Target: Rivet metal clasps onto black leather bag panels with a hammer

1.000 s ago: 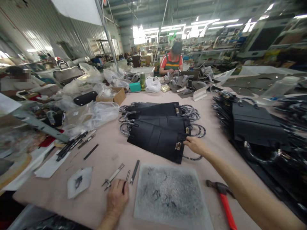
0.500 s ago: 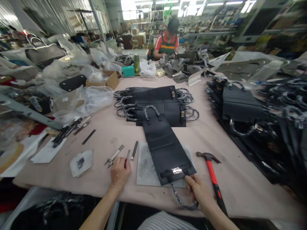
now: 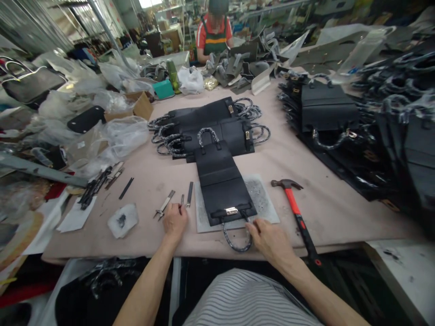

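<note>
- The work table (image 3: 316, 213), covered in pale cloth, carries everything; a co-worker (image 3: 214, 31) sits at its far end.
- Stacked black bag panels (image 3: 210, 124) lie just beyond the grey pad (image 3: 263, 199), well apart from the near table edge.
- The grey pad sits close to that edge, and 1 black bag panel (image 3: 220, 181) lies lengthwise across it, its metal clasp (image 3: 231, 211) at the near end.
- A red-handled hammer (image 3: 299, 217) rests just right of the pad.
- The right hand (image 3: 270, 240) lies near the pad's near edge, fingers loosely curled at the looped handle (image 3: 236, 242); whether it actually grips, I cannot tell.
- The left hand (image 3: 175, 222), left of the pad, pinches a thin dark tool (image 3: 181, 202).
- Risk: the loop overhangs the edge, so a tug could drag the panel off the pad.
</note>
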`<act>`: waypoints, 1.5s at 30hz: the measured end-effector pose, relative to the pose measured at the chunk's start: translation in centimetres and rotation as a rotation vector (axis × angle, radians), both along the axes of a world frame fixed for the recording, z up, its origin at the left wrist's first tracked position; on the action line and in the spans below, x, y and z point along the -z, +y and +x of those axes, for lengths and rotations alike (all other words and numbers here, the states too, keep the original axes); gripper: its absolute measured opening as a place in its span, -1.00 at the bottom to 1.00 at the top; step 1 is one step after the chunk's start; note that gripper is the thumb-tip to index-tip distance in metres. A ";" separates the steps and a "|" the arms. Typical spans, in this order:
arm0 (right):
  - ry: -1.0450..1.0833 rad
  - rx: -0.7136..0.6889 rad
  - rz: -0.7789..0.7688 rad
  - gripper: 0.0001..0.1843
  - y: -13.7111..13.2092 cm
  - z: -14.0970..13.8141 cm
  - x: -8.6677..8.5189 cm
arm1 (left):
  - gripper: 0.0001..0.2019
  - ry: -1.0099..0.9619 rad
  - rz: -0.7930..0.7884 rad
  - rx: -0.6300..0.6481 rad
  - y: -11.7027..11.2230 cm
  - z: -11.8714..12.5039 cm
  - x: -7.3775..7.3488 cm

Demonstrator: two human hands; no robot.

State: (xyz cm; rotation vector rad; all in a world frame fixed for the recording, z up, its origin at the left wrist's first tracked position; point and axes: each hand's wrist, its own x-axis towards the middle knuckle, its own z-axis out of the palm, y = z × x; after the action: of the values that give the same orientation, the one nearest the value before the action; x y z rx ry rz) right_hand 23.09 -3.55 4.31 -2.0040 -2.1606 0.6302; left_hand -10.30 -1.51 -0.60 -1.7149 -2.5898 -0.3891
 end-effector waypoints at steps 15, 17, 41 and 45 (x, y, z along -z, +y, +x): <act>0.172 -0.363 0.496 -0.62 4.8 0.0 5.0 | -0.87 -0.233 -0.362 -0.062 2.2 -1.8 -3.0; 0.198 -0.381 0.514 -0.59 4.9 0.4 5.7 | -0.87 -0.236 -0.364 -0.059 2.3 -2.1 -3.2; 0.231 -0.334 0.489 -0.60 4.6 0.0 5.2 | -0.66 -0.790 -0.189 -0.064 2.6 -6.3 -4.7; 0.225 -0.327 0.488 -0.60 4.5 -0.1 5.1 | -0.59 -1.179 0.258 0.098 0.2 -0.5 -3.5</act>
State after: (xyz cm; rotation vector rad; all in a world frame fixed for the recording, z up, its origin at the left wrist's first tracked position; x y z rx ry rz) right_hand 23.04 0.94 -0.75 -1.2895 -2.2422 0.2985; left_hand -10.80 -1.27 2.92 -1.8005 -2.7618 -2.1758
